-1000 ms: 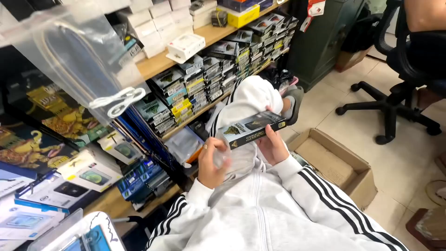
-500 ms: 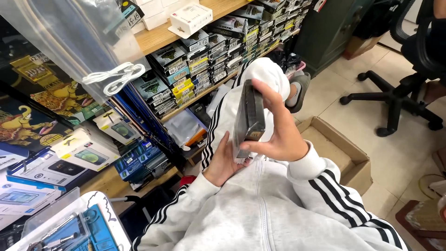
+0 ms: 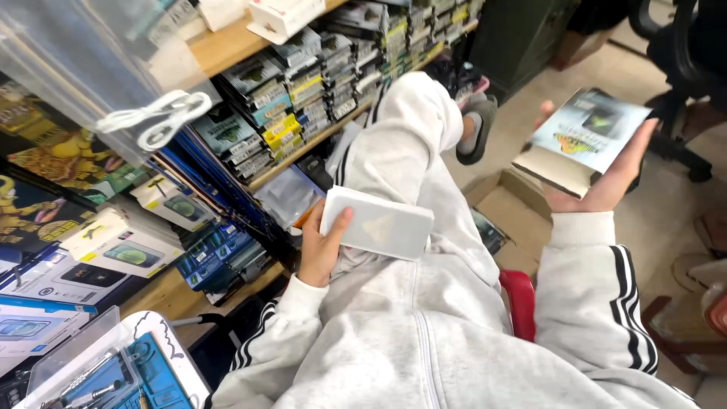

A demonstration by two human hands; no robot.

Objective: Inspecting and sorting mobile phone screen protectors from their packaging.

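The white inner box [image 3: 376,223] lies across my lap, on the pale grey tracksuit trousers [image 3: 401,159], and my left hand [image 3: 322,246] has its grip closed on the box's near end, thumb laid flat over the top face and fingers underneath. Well apart from it, out to my right, my right hand [image 3: 606,178] holds the printed box lid [image 3: 583,136] up on its fingers, grip closed on it from below, the pale blue picture face tilted toward me and the cardboard edge showing along its lower side.

Below that lid an open cardboard carton [image 3: 503,204] sits on the tiled floor, just beside my leg, and my foot in a dark slipper [image 3: 477,132] rests beyond it. To my left runs a wooden shelf [image 3: 227,45] packed with rows of small boxed goods [image 3: 284,98], a coiled white cable [image 3: 159,117] in a clear bag hanging in front. A red seat edge [image 3: 520,299] shows under my arm.
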